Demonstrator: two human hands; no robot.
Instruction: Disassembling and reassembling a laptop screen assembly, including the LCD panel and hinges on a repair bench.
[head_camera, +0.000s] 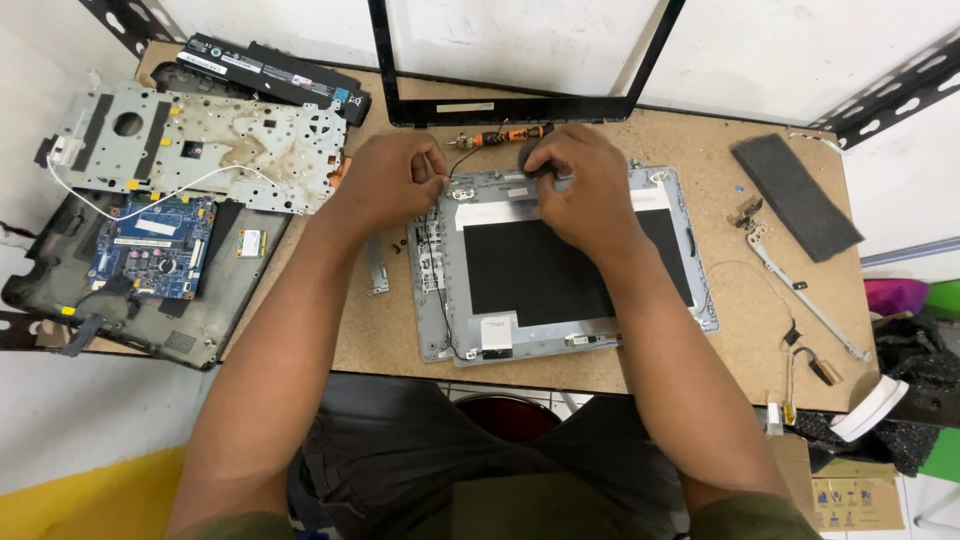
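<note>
Hinge removal at the grey lid shell's (560, 265) twelve o'clock edge seems underway: left hand (392, 180) pinches the hinge bracket (460, 190), right hand (580, 185) grips the orange-handled screwdriver (500, 136), needing steady alignment next.

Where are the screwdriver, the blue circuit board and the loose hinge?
screwdriver (505, 134), head view, orange handle.
blue circuit board (150, 245), head view, middle of the board.
loose hinge (800, 285), head view, long metal arm.

Lid panel (560, 270) centre; motherboard (150, 245) left; hinge (800, 285) right
</note>
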